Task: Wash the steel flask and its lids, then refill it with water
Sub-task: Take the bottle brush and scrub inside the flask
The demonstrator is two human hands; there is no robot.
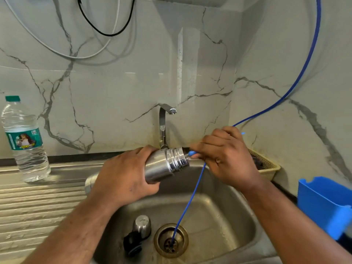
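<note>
Marble-veined wall behind steel sink [228,216]. Flask [165,164] held level above basin, mouth toward 3 o'clock. Left hand [123,174] fingers [144,150] clamped round body. Right hand [224,157] pinches blue tube [190,199] at mouth. Lids [140,233] at 9 o'clock of drain [170,240]. Flask likely rigid, slick when wet, heavier once filled; best gripped mid-body.

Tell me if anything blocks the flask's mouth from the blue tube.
Nothing visible does. The flask, gripped by the left hand, has no lid on; the right hand holds the blue tube tip right at its mouth.
</note>
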